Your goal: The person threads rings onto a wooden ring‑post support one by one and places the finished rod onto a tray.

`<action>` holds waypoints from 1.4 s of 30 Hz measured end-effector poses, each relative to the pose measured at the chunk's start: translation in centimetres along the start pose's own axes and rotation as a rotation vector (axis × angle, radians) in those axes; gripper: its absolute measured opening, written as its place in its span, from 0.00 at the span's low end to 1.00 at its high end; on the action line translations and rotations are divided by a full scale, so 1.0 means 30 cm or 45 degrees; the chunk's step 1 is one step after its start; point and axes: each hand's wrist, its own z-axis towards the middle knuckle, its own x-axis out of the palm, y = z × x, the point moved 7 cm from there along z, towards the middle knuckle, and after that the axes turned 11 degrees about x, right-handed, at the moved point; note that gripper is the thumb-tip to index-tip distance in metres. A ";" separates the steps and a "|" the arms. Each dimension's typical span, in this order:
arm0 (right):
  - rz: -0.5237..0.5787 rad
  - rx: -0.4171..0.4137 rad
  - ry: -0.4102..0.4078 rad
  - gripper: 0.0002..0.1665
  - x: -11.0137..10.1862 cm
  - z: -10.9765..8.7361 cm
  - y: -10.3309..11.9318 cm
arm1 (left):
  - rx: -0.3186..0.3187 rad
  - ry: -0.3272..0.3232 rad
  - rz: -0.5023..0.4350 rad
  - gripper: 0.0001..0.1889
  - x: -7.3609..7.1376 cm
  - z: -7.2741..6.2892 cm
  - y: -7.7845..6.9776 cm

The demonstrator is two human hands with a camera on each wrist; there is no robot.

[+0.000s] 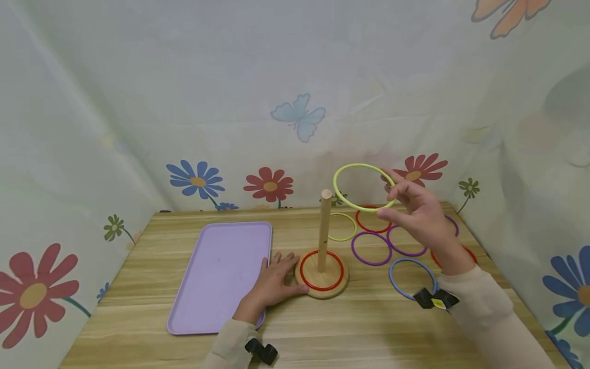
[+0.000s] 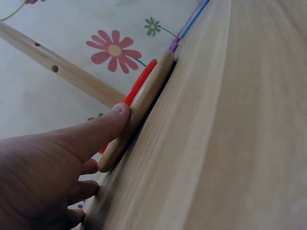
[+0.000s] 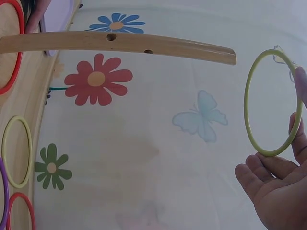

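Yellow-green and thin, the ring (image 1: 361, 165) is pinched by its right edge between the thumb and fingers of the right hand (image 1: 421, 215), raised clear of the worktop (image 1: 364, 328) and just right of the wooden peg's (image 1: 324, 230) tip; the right wrist view shows it beyond that tip and touching nothing but the hand. The left hand (image 1: 274, 282) lies beside the round wooden base (image 1: 321, 294), fingers extended and spread, thumb resting on the rim without clasping it. One red ring (image 1: 321, 289) already lies flat on the base, around the peg. Farther right on the worktop are a yellow ring (image 1: 342, 240), purple rings (image 1: 372, 264) and a blue ring (image 1: 410, 259), with others partly hidden by the right wrist; to the left is a lilac tray (image 1: 221, 277). The step in hand looks like threading the held ring onto the peg. To do it well, keep the ring level and above the tip, move it left until the opening is centred, then lower it without scraping the wood, letting go low so it settles flat. Light thumb pressure should steady the base against a nudge.
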 end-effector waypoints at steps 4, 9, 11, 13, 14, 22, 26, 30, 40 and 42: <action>0.033 -0.045 0.028 0.14 0.021 0.011 0.004 | 0.003 -0.005 0.005 0.48 0.002 0.000 0.002; 0.017 -0.026 0.052 0.14 0.046 0.022 0.003 | 0.006 -0.005 -0.003 0.48 0.001 0.001 0.001; -0.004 -0.007 0.053 0.14 0.055 0.026 0.001 | 0.009 -0.005 -0.005 0.48 0.001 0.001 0.000; -0.023 0.007 0.057 0.14 0.063 0.028 -0.001 | 0.012 -0.006 -0.006 0.48 0.002 0.001 -0.001; -0.034 0.012 0.058 0.15 0.067 0.029 -0.003 | 0.012 -0.004 -0.003 0.48 0.002 0.000 -0.001; -0.074 0.042 0.087 0.15 0.096 0.035 -0.017 | 0.011 -0.011 0.005 0.48 0.001 -0.005 0.000; -0.106 0.094 0.110 0.14 0.111 0.036 -0.030 | 0.013 -0.013 0.007 0.48 -0.004 -0.005 -0.003; -0.111 0.108 0.121 0.13 0.122 0.031 -0.042 | 0.011 -0.013 0.005 0.48 -0.002 -0.005 -0.001; -0.117 0.072 0.148 0.15 0.141 0.025 -0.065 | 0.015 -0.011 0.015 0.48 -0.004 -0.003 -0.004; -0.111 0.071 0.153 0.14 0.144 0.023 -0.068 | 0.017 -0.010 0.015 0.48 -0.006 -0.002 -0.006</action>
